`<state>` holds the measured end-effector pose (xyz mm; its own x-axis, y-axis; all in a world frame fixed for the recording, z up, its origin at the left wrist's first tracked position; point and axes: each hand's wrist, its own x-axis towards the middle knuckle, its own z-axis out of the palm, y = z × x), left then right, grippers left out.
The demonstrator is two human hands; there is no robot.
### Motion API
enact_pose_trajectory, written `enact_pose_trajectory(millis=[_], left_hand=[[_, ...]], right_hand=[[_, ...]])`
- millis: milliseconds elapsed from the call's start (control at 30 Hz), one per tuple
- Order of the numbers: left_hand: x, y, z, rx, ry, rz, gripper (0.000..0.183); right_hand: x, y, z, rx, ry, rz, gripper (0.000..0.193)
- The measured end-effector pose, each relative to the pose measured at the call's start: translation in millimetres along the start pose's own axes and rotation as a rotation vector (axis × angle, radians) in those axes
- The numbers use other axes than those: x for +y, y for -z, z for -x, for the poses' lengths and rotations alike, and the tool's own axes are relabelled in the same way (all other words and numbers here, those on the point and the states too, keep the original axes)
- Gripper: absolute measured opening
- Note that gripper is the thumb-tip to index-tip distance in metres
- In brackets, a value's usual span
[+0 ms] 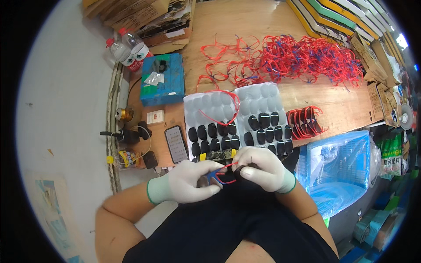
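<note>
Both my hands wear white gloves and meet close to my chest at the table's near edge. My left hand (188, 182) is closed round one side of a red and blue glasses frame (214, 174), a lens showing by its fingers. On the frame's other side, my right hand (265, 168) pinches the red rim; a dark piece under its fingers is partly hidden. Just beyond lie two white trays, a left one (189, 105) and a right one (275, 101), with dark lenses (264, 119) in their nearer rows. A loose red frame (237, 105) rests across the left tray.
A tangled heap of red frames (307, 59) covers the table's far right. Glasses with dark lenses (307, 122) stand in a row right of the trays. Leftward are a phone (176, 144), a blue box (164, 83) and bottles (120, 52). A plastic-lined blue crate (366, 151) stands at right.
</note>
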<state>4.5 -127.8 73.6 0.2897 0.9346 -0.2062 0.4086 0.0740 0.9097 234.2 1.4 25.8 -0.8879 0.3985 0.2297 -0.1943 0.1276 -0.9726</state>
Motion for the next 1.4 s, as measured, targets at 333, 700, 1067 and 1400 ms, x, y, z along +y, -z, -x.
enact_pose_trajectory(millis=[333,700,1067,1400], left_hand=[[-48,-46,-41,0.193,-0.244,0.509,0.017],[-57,-56,-47,0.320,-0.261,0.005,0.025],[-54,-54,-34,0.172,-0.234,0.047,0.018],[-54,-58,-29,0.244,-0.259,0.080,0.018]], right_hand=[[7,44,-2,0.203,-0.061,0.180,0.012],[36,-39,29,0.676,-0.131,-0.051,0.036],[46,-37,22,0.548,-0.253,-0.612,0.037],[46,-33,27,0.384,-0.314,-0.739,0.034]])
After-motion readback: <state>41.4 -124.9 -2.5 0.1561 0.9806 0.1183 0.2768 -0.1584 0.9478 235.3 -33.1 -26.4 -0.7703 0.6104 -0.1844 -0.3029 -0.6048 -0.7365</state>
